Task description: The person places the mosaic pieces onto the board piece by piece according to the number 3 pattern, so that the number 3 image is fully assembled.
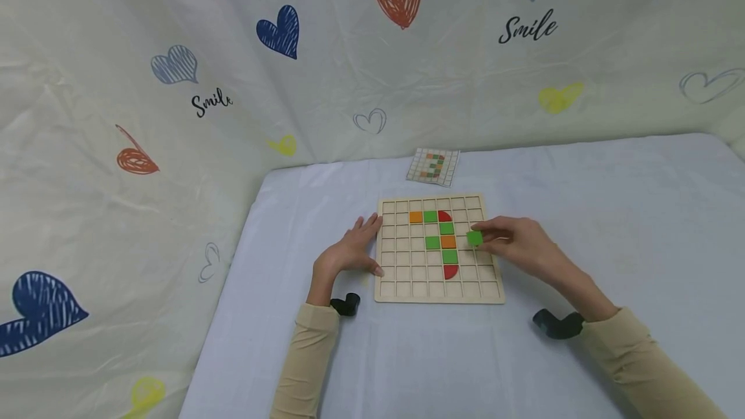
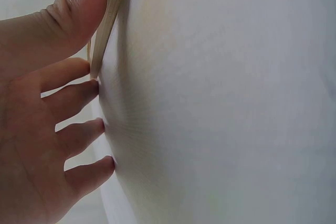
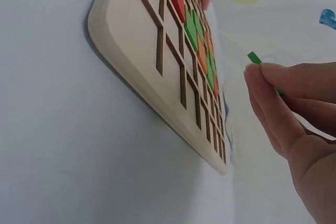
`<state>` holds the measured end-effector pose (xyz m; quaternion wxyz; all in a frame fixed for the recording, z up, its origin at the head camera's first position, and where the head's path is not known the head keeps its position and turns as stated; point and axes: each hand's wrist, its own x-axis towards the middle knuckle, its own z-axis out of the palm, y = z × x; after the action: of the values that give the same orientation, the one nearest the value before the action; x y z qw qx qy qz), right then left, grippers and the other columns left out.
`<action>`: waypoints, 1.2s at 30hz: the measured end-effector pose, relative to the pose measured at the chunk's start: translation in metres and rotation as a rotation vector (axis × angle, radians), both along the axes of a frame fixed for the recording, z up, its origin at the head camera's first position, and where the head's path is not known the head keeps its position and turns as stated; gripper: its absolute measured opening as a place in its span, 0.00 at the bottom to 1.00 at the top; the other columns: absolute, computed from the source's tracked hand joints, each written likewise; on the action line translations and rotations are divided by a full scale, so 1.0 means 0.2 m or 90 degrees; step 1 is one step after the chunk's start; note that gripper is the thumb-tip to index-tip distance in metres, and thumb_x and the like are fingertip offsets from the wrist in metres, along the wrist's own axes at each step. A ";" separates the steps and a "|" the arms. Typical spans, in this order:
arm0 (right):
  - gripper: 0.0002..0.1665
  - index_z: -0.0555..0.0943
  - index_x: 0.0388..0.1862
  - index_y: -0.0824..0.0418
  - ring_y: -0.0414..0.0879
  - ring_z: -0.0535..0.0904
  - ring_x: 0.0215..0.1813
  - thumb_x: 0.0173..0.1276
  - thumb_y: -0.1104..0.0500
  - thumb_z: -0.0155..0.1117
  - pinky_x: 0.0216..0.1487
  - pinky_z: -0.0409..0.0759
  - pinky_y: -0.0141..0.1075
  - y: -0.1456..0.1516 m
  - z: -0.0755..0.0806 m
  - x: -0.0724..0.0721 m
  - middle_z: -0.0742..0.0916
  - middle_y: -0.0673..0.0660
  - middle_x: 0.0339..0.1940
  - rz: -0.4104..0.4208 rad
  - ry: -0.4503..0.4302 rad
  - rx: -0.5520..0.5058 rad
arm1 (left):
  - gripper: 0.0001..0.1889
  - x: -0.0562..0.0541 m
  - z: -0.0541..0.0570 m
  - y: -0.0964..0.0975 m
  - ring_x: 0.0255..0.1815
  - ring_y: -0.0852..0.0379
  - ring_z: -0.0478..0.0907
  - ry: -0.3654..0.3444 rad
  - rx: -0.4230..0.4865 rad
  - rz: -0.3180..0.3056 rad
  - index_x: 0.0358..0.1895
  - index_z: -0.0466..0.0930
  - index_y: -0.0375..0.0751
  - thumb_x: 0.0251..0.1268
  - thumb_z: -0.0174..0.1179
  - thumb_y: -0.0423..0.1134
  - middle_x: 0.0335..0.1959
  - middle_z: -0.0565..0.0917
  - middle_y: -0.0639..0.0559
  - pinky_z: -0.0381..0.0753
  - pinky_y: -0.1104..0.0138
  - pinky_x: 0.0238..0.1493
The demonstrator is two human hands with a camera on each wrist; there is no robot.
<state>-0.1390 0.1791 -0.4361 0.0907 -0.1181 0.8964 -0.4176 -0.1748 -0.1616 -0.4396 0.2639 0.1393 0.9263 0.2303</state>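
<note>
A wooden grid board (image 1: 407, 290) lies on the white-covered table. In its cells sit several green squares (image 1: 446, 229), two orange squares (image 1: 447, 242) and two red rounded pieces (image 1: 451, 271). My right hand (image 1: 526, 247) pinches a green square tile (image 1: 474, 238) between thumb and fingers over the board's right columns; the right wrist view shows this tile (image 3: 254, 57) edge-on, raised off the board. At the board's left edge rests my left hand (image 1: 349, 251), fingers spread and thumb touching the rim. In the left wrist view its fingertips (image 2: 107, 163) reach down to the cloth.
Behind the board lies a pattern card (image 1: 433, 167) printed with a similar coloured grid. Black wrist-worn devices (image 1: 557, 324) show at both wrists. A white curtain (image 1: 326, 83) with hearts and lettering hangs behind and left of the table (image 1: 611, 212).
</note>
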 end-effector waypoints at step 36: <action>0.19 0.88 0.55 0.62 0.42 0.81 0.40 0.64 0.62 0.75 0.44 0.83 0.29 -0.09 -0.06 0.04 0.88 0.48 0.39 0.093 0.059 0.001 | 0.61 -0.01 -0.01 0.00 0.87 0.45 0.31 -0.002 0.009 0.001 0.85 0.43 0.43 0.53 0.79 0.39 0.87 0.41 0.49 0.37 0.49 0.85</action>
<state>-0.1306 0.1616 -0.4482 0.0796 -0.2019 0.8889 -0.4035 -0.1770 -0.1626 -0.4418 0.2643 0.1399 0.9243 0.2373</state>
